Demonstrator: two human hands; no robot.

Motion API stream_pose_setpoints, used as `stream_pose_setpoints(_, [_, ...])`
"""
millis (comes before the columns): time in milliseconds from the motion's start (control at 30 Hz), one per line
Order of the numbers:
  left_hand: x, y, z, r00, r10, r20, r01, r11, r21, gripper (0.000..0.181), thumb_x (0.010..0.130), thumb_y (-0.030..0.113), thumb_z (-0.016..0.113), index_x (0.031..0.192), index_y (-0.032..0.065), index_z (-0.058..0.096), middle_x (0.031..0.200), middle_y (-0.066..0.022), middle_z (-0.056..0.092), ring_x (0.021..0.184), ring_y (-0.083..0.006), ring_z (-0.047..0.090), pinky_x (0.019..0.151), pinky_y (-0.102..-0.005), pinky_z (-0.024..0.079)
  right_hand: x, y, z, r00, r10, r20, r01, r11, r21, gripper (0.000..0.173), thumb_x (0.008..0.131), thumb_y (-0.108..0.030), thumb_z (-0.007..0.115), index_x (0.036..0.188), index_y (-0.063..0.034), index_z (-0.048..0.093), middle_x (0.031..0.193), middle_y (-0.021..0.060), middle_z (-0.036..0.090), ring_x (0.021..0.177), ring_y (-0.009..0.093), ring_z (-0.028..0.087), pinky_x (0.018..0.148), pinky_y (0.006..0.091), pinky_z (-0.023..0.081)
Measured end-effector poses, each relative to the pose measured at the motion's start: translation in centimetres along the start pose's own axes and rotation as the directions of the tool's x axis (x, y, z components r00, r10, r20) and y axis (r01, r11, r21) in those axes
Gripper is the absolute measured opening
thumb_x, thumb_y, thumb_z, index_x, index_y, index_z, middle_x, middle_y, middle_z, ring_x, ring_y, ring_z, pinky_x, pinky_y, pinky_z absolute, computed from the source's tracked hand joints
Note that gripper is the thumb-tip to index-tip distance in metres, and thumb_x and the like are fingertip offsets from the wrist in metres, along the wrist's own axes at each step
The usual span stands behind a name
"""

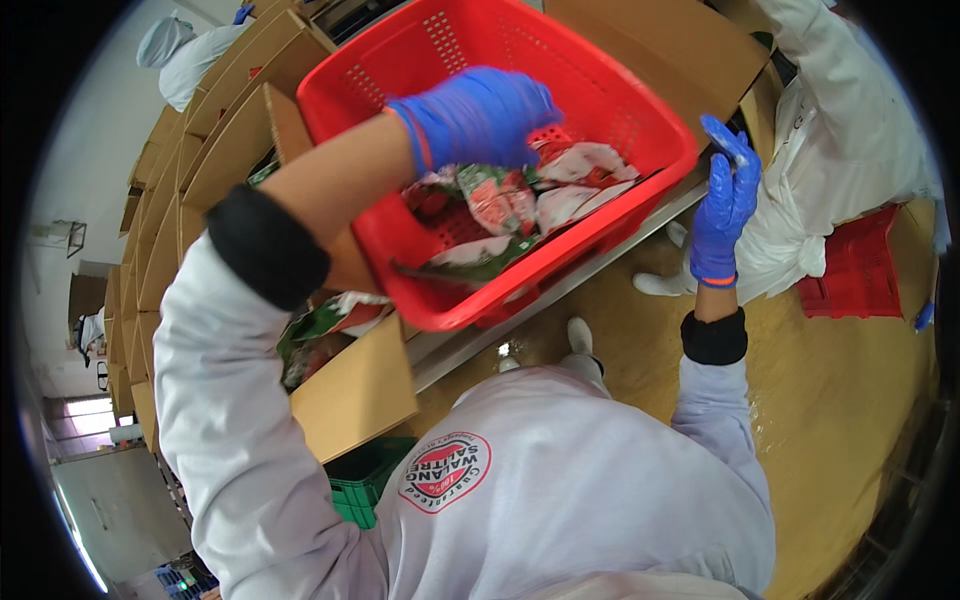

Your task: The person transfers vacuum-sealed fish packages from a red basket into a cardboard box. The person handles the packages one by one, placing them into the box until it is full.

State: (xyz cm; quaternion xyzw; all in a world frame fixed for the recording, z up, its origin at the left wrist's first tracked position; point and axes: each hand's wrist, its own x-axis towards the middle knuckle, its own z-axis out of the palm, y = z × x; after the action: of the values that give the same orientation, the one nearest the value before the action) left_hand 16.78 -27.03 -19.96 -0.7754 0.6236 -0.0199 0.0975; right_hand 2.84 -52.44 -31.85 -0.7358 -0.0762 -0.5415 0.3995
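Observation:
My left hand, in a blue glove, is over a red plastic basket with perforated walls. Its fingers curl downward and are blurred, so whether they hold anything is hidden. Beneath and beside them, several printed plastic packs in red, white and green lie in the basket's near part. One green and white pack rests along the near wall. My right hand, also gloved in blue, is raised outside the basket's right side. Its fingers are extended, with nothing seen in them.
Left of the basket, an open cardboard carton contains similar packs. More cartons stand in rows behind it. A green crate sits below. At right are a co-worker in white and a red crate on the wet-looking floor.

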Motion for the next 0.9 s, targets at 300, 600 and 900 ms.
stream_pose_setpoints(300, [10.2, 1.8, 10.0, 0.965, 0.184, 0.188, -0.13, 0.955, -0.267, 0.067, 0.079, 0.016, 0.068, 0.142, 0.0224, 0.046, 0.126, -0.0115, 0.059, 0.111, -0.0324, 0.062, 0.088, -0.0429, 0.053, -1.0, 5.0, -2.6, 0.984, 0.118, 0.136, -0.132, 0.987, 0.095, 0.024, 0.096, -0.016, 0.051, 0.113, -0.0039, 0.063, 0.116, 0.011, 0.066, 0.112, 0.029, 0.058, 0.11, 0.0462, 0.036])
stream_pose_setpoints(600, [11.6, 0.6, 10.3, 0.967, 0.186, 0.172, 0.016, 0.631, -0.776, 0.044, 0.07, 0.02, 0.075, 0.112, 0.0104, 0.068, 0.116, -0.0168, 0.063, 0.107, -0.0343, 0.06, 0.095, -0.0389, 0.048, 1.3, 5.9, 3.3, 0.94, -0.122, 0.318, 0.015, 0.947, 0.322, 0.032, 0.097, -0.032, 0.046, 0.079, -0.0121, 0.063, 0.115, 0.0093, 0.069, 0.119, 0.036, 0.055, 0.104, 0.0458, 0.04])
stream_pose_setpoints(900, [10.8, 1.2, 11.6, 0.985, 0.133, 0.114, 0.041, 0.461, -0.886, 0.066, 0.069, 0.029, 0.079, 0.129, 0.0103, 0.061, 0.125, -0.0203, 0.058, 0.116, -0.0366, 0.056, 0.102, -0.0424, 0.045, 0.6, 6.3, 3.6, 0.936, -0.121, 0.331, -0.013, 0.927, 0.376, 0.037, 0.1, -0.033, 0.041, 0.077, -0.0142, 0.062, 0.114, 0.0078, 0.07, 0.12, 0.036, 0.053, 0.102, 0.0439, 0.04])
